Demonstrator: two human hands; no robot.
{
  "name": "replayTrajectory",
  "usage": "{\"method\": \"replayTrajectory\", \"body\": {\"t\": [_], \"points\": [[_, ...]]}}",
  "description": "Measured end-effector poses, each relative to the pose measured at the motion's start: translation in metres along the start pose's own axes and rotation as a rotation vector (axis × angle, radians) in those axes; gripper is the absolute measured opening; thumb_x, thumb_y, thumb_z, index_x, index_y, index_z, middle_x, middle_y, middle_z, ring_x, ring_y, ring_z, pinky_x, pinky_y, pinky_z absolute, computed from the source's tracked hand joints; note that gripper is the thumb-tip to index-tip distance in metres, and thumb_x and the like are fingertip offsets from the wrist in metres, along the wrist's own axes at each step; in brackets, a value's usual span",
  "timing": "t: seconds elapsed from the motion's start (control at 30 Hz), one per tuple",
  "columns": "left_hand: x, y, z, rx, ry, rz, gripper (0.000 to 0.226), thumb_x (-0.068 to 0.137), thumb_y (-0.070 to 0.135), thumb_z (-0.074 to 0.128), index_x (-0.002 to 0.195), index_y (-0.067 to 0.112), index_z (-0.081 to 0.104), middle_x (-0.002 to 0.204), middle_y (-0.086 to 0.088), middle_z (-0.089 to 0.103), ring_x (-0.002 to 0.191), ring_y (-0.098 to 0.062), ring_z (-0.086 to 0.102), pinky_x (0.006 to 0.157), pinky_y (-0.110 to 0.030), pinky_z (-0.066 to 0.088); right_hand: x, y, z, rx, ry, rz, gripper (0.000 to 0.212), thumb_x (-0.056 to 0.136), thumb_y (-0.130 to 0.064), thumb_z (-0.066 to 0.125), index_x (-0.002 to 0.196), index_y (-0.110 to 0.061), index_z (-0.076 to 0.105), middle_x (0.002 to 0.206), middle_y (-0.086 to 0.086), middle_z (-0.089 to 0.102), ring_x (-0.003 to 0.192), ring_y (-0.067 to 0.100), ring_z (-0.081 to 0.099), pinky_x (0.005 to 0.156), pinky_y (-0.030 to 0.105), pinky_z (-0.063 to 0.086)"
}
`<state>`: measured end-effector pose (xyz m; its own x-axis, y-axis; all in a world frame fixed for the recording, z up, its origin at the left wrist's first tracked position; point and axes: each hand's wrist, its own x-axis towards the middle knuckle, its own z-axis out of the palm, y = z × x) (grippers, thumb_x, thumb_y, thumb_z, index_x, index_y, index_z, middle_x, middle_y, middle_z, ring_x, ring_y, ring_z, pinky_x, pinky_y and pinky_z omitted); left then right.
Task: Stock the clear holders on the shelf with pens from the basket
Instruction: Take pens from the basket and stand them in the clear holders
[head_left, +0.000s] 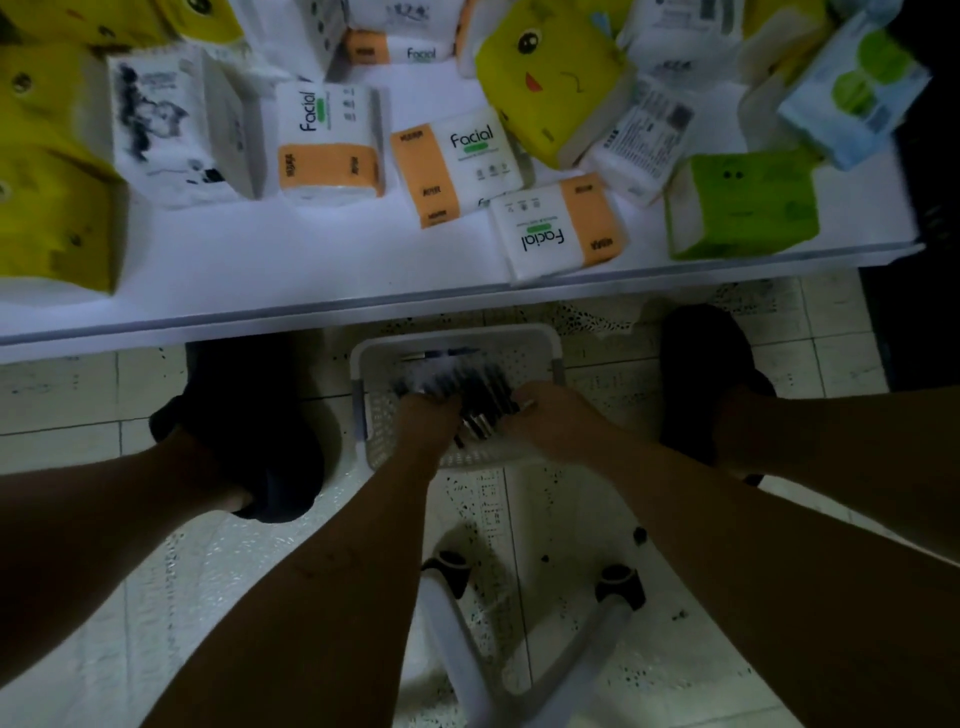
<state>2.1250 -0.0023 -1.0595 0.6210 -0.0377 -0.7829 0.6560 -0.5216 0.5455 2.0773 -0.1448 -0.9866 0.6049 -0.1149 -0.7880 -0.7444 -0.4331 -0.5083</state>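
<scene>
A white perforated basket (535, 345) sits on the tiled floor just below the shelf edge, with several dark pens (467, 382) lying in it. Both of my hands are down inside the basket. My left hand (428, 421) curls around a bunch of the pens from the left side. From the right, my right hand (548, 418) closes on the same bunch, and the pens' ends poke out between the two hands. No clear holders are in view.
A white shelf (270, 260) spans the top, loaded with facial tissue packs (332, 140) in white, orange, yellow and green. My dark shoes (249, 415) flank the basket. A white stool frame (519, 649) with black caps stands under me.
</scene>
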Motion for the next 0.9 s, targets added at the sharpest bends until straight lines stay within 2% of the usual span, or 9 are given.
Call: {"method": "replayTrajectory", "body": {"t": [0.1, 0.23, 0.3, 0.4, 0.43, 0.5, 0.57, 0.73, 0.9], "points": [[-0.014, 0.010, -0.013, -0.128, -0.004, -0.041, 0.011, 0.088, 0.004, 0.063, 0.078, 0.007, 0.061, 0.072, -0.011, 0.062, 0.057, -0.017, 0.055, 0.056, -0.029, 0.049, 0.015, 0.008, 0.012, -0.096, -0.056, 0.015, 0.030, 0.092, -0.028, 0.061, 0.104, 0.000, 0.066, 0.104, 0.020, 0.066, 0.099, 0.033, 0.062, 0.084, 0.038, 0.050], [-0.037, 0.021, -0.021, -0.168, -0.023, -0.053, 0.013, 0.091, 0.002, 0.059, 0.100, 0.010, 0.053, 0.083, -0.009, 0.062, 0.061, -0.014, 0.059, 0.053, -0.024, 0.053, 0.041, 0.014, 0.023, -0.310, -0.105, 0.037, 0.023, 0.092, -0.026, 0.057, 0.073, -0.014, 0.056, 0.092, 0.011, 0.061, 0.089, 0.026, 0.059, 0.078, 0.030, 0.045], [-0.047, 0.023, -0.023, -0.157, -0.031, -0.044, 0.015, 0.094, 0.002, 0.051, 0.097, 0.016, 0.051, 0.088, -0.010, 0.062, 0.062, -0.014, 0.056, 0.049, -0.024, 0.050, 0.054, 0.014, 0.024, -0.308, -0.060, 0.011, 0.026, 0.091, -0.024, 0.055, 0.067, -0.016, 0.051, 0.082, 0.006, 0.058, 0.074, 0.020, 0.054, 0.070, 0.028, 0.044], [-0.059, 0.022, -0.023, 0.004, -0.032, -0.012, 0.025, 0.097, 0.007, 0.044, 0.118, 0.013, 0.054, 0.096, -0.008, 0.060, 0.062, -0.013, 0.047, 0.050, -0.023, 0.039, 0.068, 0.017, 0.024, -0.319, -0.034, -0.051, 0.033, 0.094, -0.021, 0.048, 0.062, -0.014, 0.045, 0.066, 0.004, 0.050, 0.062, 0.016, 0.047, 0.057, 0.024, 0.034], [-0.063, 0.023, -0.023, 0.025, -0.032, -0.011, 0.026, 0.098, 0.012, 0.044, 0.123, 0.012, 0.053, 0.091, -0.006, 0.058, 0.060, -0.012, 0.045, 0.049, -0.023, 0.037, 0.070, 0.017, 0.024, -0.373, -0.064, -0.052, 0.029, 0.096, -0.022, 0.044, 0.069, -0.015, 0.049, 0.073, 0.005, 0.052, 0.072, 0.020, 0.051, 0.064, 0.024, 0.036], [-0.068, 0.028, -0.026, 0.023, -0.065, -0.005, 0.028, 0.100, 0.024, 0.046, 0.123, 0.012, 0.055, 0.079, -0.004, 0.055, 0.057, -0.012, 0.043, 0.046, -0.022, 0.035, 0.076, 0.016, 0.027, -0.482, -0.132, -0.047, 0.031, 0.101, -0.029, 0.032, 0.114, -0.015, 0.056, 0.114, 0.011, 0.057, 0.110, 0.031, 0.050, 0.094, 0.036, 0.035], [-0.072, 0.035, -0.031, 0.066, -0.111, 0.023, 0.029, 0.101, 0.029, 0.045, 0.120, 0.010, 0.057, 0.074, -0.004, 0.054, 0.055, -0.011, 0.044, 0.046, -0.021, 0.036, 0.078, 0.015, 0.026, -0.550, -0.175, 0.004, 0.045, 0.103, -0.032, 0.023, 0.145, -0.017, 0.033, 0.145, 0.011, 0.040, 0.132, 0.034, 0.035, 0.109, 0.047, 0.023], [-0.074, 0.058, -0.045, 0.118, -0.085, 0.027, 0.023, 0.102, 0.019, 0.042, 0.109, 0.007, 0.061, 0.082, -0.005, 0.062, 0.059, -0.011, 0.050, 0.052, -0.021, 0.041, 0.081, 0.013, 0.028, -0.666, -0.259, 0.052, 0.054, 0.104, -0.031, 0.029, 0.152, -0.010, 0.017, 0.154, 0.018, 0.024, 0.138, 0.040, 0.021, 0.115, 0.048, 0.019], [-0.076, 0.062, -0.049, 0.159, -0.114, 0.022, 0.026, 0.101, 0.027, 0.043, 0.105, 0.011, 0.064, 0.077, -0.003, 0.061, 0.055, -0.009, 0.044, 0.049, -0.019, 0.036, 0.079, 0.008, 0.037, -0.757, -0.298, 0.121, 0.055, 0.103, -0.028, 0.033, 0.150, 0.000, 0.020, 0.155, 0.029, 0.004, 0.143, 0.047, 0.001, 0.116, 0.050, 0.007]]}}
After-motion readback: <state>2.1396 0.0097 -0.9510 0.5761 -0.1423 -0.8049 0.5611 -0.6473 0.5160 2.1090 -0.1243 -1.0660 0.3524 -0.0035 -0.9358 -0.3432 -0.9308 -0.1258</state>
